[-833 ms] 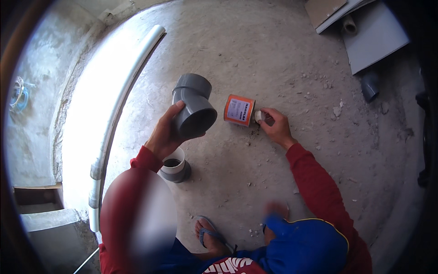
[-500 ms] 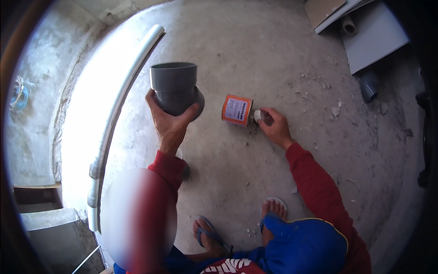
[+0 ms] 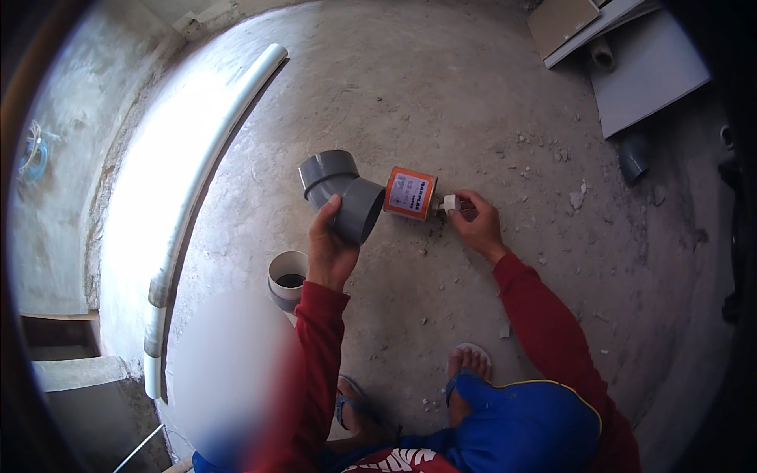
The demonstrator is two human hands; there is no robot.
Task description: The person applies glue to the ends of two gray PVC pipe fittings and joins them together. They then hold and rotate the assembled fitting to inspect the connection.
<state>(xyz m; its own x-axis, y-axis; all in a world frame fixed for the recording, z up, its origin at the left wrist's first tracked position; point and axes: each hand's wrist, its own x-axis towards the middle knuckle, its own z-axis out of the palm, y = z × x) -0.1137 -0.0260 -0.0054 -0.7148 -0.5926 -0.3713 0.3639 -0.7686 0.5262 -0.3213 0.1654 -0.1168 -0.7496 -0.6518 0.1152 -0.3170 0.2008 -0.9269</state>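
Observation:
My left hand (image 3: 331, 254) is closed round a grey plastic pipe elbow (image 3: 361, 206), its thumb across the top. One open end of the elbow faces the lower right, close to the orange tin (image 3: 411, 194) with a pale label. At the tin's right end, a white cap (image 3: 451, 203) is pinched between the fingertips of my right hand (image 3: 478, 227). Whether the cap is still joined to the tin, I cannot tell. Beside my left wrist a short pipe fitting (image 3: 282, 295), white inside and grey below, stands on the floor with its opening up.
A long white pipe (image 3: 206, 165) lies along the floor at left. Boards (image 3: 643, 75) lean at the far right, with a grey pipe piece (image 3: 633, 159) near them. Bits of rubble (image 3: 578, 195) are scattered on the right. My sandalled feet rest at the lower edge.
My left hand has moved right and nearer to me, tilting the elbow so that it now lies beside the tin. The standing fitting shows more. My right hand stays at the cap.

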